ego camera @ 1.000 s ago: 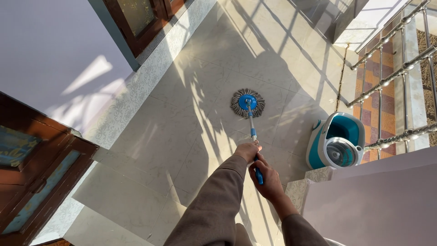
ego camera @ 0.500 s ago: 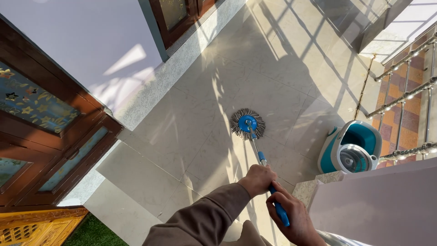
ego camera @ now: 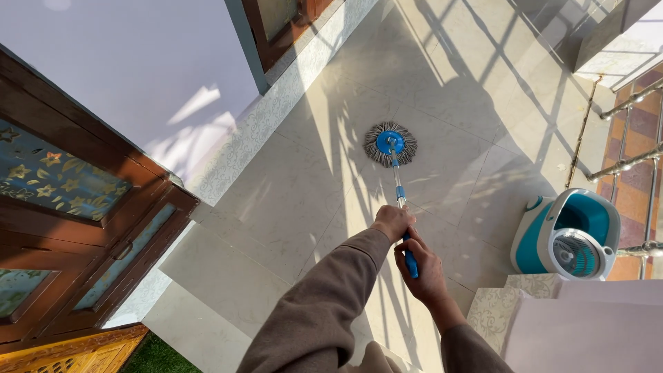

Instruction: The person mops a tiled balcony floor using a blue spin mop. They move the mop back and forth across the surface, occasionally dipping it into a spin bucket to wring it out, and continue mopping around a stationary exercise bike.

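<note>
Head view: both hands, left hand (ego camera: 392,222) and right hand (ego camera: 420,271), clenched around blue-handled mop (ego camera: 391,144) with round grey fringe.

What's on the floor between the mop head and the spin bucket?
Nothing: in the head view, only bare, shadow-striped tile floor lies between the mop head and the spin bucket.

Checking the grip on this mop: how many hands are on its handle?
2. The left hand grips higher up the mop handle; the right hand holds the blue grip just below it.
</note>
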